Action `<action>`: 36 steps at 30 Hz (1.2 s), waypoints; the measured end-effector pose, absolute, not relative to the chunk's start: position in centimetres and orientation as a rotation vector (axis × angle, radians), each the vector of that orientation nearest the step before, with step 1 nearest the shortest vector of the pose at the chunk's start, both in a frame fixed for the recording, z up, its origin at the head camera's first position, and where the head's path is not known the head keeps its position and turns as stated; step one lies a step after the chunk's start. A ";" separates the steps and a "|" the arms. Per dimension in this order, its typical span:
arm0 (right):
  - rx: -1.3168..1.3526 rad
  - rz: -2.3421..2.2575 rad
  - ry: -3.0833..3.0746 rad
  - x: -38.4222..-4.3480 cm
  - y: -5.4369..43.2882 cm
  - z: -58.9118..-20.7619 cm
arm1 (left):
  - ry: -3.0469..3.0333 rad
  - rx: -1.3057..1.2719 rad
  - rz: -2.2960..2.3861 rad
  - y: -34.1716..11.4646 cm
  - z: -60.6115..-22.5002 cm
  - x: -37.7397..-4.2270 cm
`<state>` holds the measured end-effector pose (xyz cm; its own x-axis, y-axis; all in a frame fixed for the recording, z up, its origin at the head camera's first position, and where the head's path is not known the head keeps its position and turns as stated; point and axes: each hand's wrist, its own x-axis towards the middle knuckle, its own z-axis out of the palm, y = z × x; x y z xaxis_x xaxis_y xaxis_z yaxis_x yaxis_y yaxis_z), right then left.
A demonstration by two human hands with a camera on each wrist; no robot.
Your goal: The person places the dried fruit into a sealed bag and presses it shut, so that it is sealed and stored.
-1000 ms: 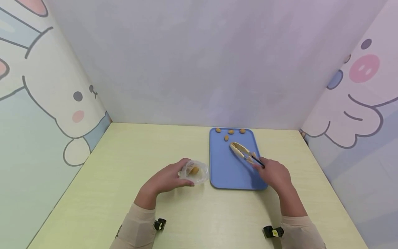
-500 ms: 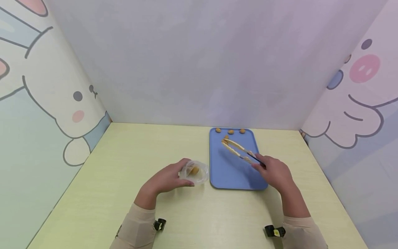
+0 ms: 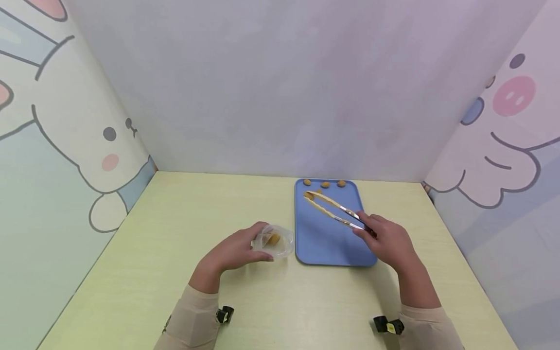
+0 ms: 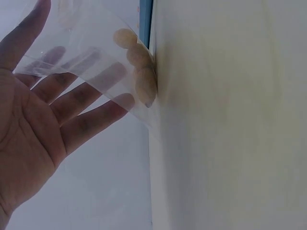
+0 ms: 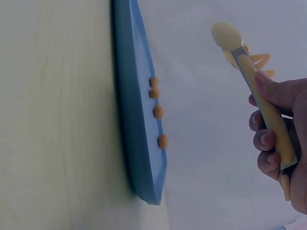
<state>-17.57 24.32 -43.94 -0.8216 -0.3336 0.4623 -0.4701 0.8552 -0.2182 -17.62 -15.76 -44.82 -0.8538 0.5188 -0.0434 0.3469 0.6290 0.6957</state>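
Note:
My left hand (image 3: 238, 249) grips a clear plastic bag (image 3: 285, 247), its thumb and fingers round the bag's side. The bag stands with its mouth up, and brown, oval, nut-like pieces (image 4: 142, 72) lie at its bottom. My right hand (image 3: 387, 240) holds kitchen tongs (image 3: 347, 211) with cream-coloured tips over a blue tray (image 3: 323, 245). A brown nut-like piece (image 3: 308, 195) shows at the tongs' tips in the head view. Several similar pieces (image 3: 325, 184) lie on the tray near its far edge, one partly hidden behind the tongs.
A pale yellow table (image 3: 197, 204) carries the tray just right of the bag. The grey back wall (image 3: 280, 97) rises close behind the tray. Side walls with a cartoon rabbit (image 3: 96, 136) and a cartoon pig (image 3: 503, 131) flank the table.
The tongs have moved left and slightly toward the back of the tray, the brown piece staying at their tips. My left hand and the bag have stayed in place.

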 end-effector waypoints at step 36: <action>1.107 0.638 -2.444 -15.5 21.3 -41.6 | 2.587 0.685 1.070 -15.8 -44.8 -17.7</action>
<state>-15.52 21.33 -41.57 -0.6168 -0.5988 0.5109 -0.7722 0.5863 -0.2449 -17.66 -15.78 -44.79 -0.8556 0.5145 -0.0568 0.3241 0.6180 0.7163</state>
